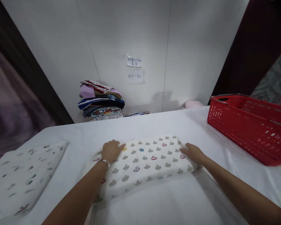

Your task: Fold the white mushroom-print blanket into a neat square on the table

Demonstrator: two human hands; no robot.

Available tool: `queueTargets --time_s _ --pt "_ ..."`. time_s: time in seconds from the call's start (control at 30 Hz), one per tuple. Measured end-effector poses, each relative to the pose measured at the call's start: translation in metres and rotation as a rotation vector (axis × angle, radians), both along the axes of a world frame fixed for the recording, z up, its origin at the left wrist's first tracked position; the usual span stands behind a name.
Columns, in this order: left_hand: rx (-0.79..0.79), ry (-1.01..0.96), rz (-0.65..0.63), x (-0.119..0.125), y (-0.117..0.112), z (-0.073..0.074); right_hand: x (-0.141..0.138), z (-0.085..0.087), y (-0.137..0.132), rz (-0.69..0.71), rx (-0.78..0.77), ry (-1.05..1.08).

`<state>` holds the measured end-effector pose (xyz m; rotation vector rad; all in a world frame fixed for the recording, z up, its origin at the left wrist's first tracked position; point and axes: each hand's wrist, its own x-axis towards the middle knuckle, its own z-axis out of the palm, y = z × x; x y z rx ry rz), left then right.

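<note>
Head view, red basket (245, 131), contents hidden, 2 hands (111, 151) (194, 153) on mushroom-print cloth (152, 157)

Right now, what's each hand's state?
Left hand: touching the left side of the middle cloth; grip unclear.
Right hand: touching its right end; grip unclear.

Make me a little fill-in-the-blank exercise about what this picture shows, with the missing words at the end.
1. The background color of the printed cloth that the left hand and right hand touch is ____.
2. The bracelet is worn on the person's ____ wrist.
3. The color of the perforated basket is ____.
4. The lower paper note on the wall reads ____.

Missing words: white; left; red; 45-50.
</note>
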<state>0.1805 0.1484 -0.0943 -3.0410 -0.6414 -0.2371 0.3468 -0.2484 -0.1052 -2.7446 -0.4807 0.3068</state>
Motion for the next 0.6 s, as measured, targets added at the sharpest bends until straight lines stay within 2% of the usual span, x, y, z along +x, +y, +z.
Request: queueTargets --time_s 0.1,0.17,0.27,0.37,0.43,0.53,0.6 --pt "-0.033 0.078 0.037 -0.001 -0.011 0.008 0.018 0.003 -0.01 -0.011 0.125 -0.005" --pt "-0.104 0.145 0.022 -0.001 -0.029 0.013 0.04 0.009 -0.024 -0.034 0.131 -0.083" --pt "-0.205 0.19 -0.07 -0.001 -0.062 0.014 0.074 0.014 -0.052 -0.107 -0.013 -0.185" --pt "-0.217 0.122 -0.128 -0.004 -0.086 0.009 0.087 0.01 -0.068 -0.188 -0.181 -0.242" --pt "-0.215 0.071 -0.128 -0.008 -0.091 0.006 0.078 0.005 -0.063 -0.141 -0.201 -0.353" --pt "-0.247 0.027 -0.107 -0.02 -0.09 0.003 0.043 -0.005 -0.039 0.093 -0.092 -0.51" --pt "-0.265 0.004 -0.091 -0.031 -0.087 0.003 0.013 -0.013 -0.022 0.253 -0.023 -0.502"
